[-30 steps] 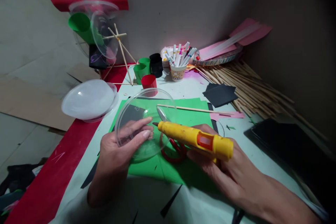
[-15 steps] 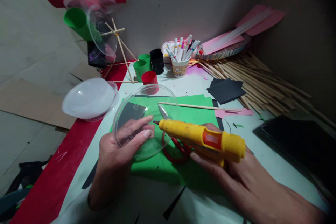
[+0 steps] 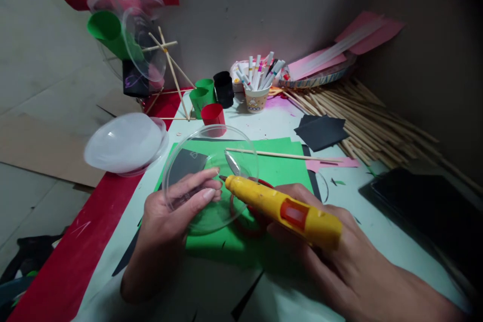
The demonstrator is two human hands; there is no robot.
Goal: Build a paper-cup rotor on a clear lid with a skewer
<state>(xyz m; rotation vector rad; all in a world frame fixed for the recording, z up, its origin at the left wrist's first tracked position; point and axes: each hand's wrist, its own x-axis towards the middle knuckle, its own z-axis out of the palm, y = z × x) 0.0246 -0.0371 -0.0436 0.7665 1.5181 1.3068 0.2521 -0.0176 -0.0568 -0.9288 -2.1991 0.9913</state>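
Plainly, left grip [image 3: 166, 216] snug on clear, round plastic lid [image 3: 211, 157]; right grip [image 3: 335, 261] snug around tapered glue gun [image 3: 277, 205].

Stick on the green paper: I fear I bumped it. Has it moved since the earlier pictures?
No, as far as shows: the stick lies the same way on the green paper, its right end over the pink strip.

The glue gun [image 3: 277, 205] partly hides what look like scissors [image 3: 252, 234].
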